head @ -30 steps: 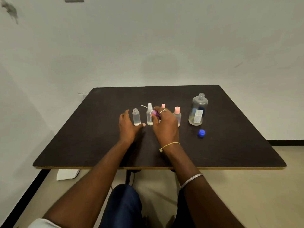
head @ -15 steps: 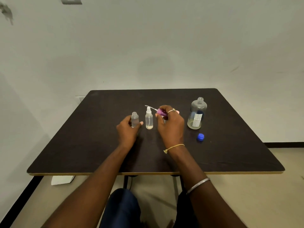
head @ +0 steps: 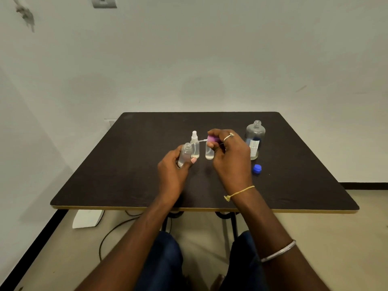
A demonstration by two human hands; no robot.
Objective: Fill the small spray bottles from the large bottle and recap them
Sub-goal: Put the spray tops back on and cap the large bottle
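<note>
Dark brown laminate covers the worktop (head: 130, 169), where the person's two hands meet near the middle. The left hand (head: 173, 171) grips a small open bottle (head: 184, 154), clear and uncapped, lifted and tilted slightly with its mouth toward the right. The right hand (head: 228, 156) pinches a purple spray cap (head: 212, 139) between thumb and fingers; a thin white dip tube (head: 199, 141) sticks out from the cap leftward, its tip close to the open bottle's mouth, though whether it has entered the mouth is unclear.

Just behind the hands a capped spray bottle (head: 194, 143) with a white nozzle stands upright, a little liquid in its base. Beside it, partly hidden by the right fingers, a second clear bottle (head: 209, 153) stands with some liquid at the bottom; its top is covered by the hand.

To the right, the large bottle (head: 254, 139) stands upright and open, nearly empty, with a label on its front. Its blue cap (head: 257, 169) lies on the worktop just in front of it, apart from the bottle. A ring (head: 228, 136) shows on the right hand and a yellow thread (head: 239, 193) circles its wrist.
</note>
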